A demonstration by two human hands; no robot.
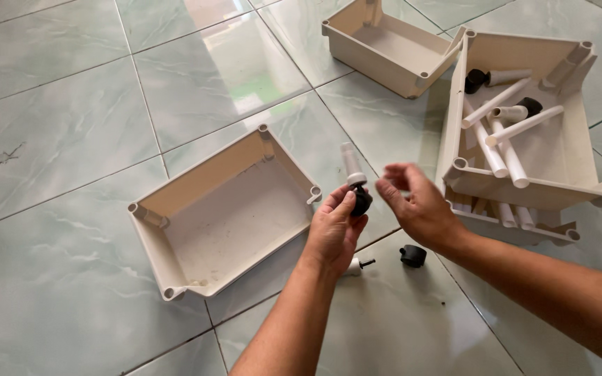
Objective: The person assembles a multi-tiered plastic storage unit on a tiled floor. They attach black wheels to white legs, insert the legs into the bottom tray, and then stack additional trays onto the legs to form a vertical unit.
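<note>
My left hand [334, 228] grips a small caster: a black wheel [361, 200] with a white plastic stem [350, 163] pointing up. Just to its right my right hand [416, 205] hovers with fingers apart and curled, holding nothing. On the floor below my hands lie a loose black wheel [412, 255] and a short white stem piece with a dark pin [358, 265]. An empty beige plastic tray [149, 213] sits on the tiles left of my left hand.
A second empty beige tray [357, 49] lies at the top. To the right a tilted tray [580, 188] holds several white tubes and black wheels, stacked over another tray [566, 235]. The floor is glossy pale green tile.
</note>
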